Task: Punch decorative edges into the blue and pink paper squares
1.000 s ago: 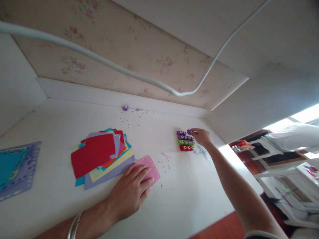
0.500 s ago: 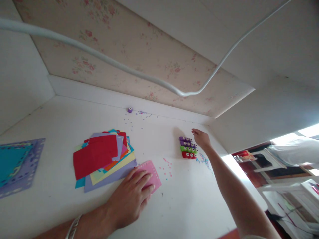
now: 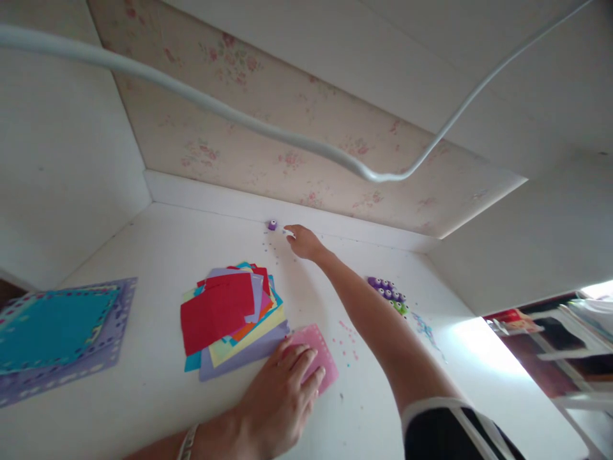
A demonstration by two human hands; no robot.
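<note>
My left hand (image 3: 280, 399) lies flat, fingers spread, on a pink punched paper sheet (image 3: 317, 355) on the white desk (image 3: 158, 255). My right hand (image 3: 302, 241) is stretched far back over the desk, fingers loosely extended and holding nothing, just right of a small purple punch (image 3: 272, 224) that sits against the back ledge. A stack of coloured paper sheets (image 3: 230, 313) with a red one on top lies left of the pink sheet. A cluster of purple, green and red punches (image 3: 387, 294) stands at the right, partly hidden behind my right forearm.
A blue and purple punched paper mat (image 3: 52, 332) lies at the left edge. Tiny paper bits dot the desk near the purple punch and the pink sheet. A white cable (image 3: 239, 121) hangs across the view. Shelves (image 3: 565, 332) stand at the right.
My right hand has left the cluster of punches and swung left and back to beside the lone purple punch. The view has shifted right; the left hand stays on the pink sheet.
</note>
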